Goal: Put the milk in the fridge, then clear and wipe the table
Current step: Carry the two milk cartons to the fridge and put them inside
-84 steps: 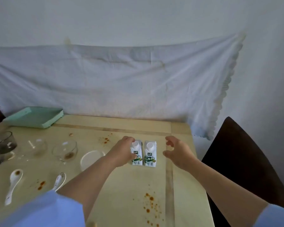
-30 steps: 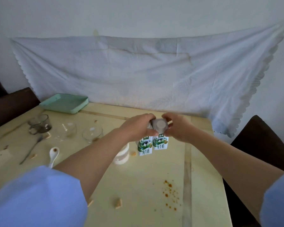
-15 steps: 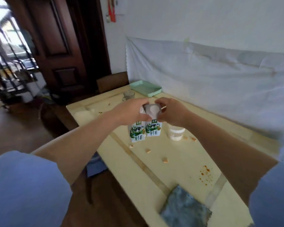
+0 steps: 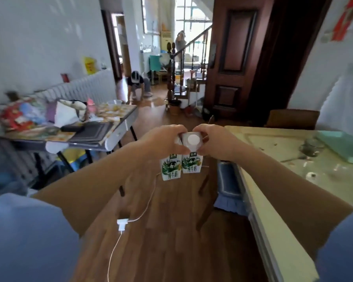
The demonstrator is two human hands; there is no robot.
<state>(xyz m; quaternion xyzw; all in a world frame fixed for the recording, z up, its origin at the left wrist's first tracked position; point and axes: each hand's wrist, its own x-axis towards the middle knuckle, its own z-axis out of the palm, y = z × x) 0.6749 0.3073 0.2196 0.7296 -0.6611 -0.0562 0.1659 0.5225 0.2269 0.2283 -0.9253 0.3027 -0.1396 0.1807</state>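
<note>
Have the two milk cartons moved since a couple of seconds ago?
Yes. The milk cartons, then standing on the table, now hang left of its edge over the floor.

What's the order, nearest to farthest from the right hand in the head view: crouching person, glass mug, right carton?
1. right carton: gripped by the right hand.
2. glass mug: on the table, to the right.
3. crouching person: far down the room, ahead-left.

Yellow table (image 4: 273, 148) with glass (image 4: 312, 147), tray (image 4: 343, 146)
</note>
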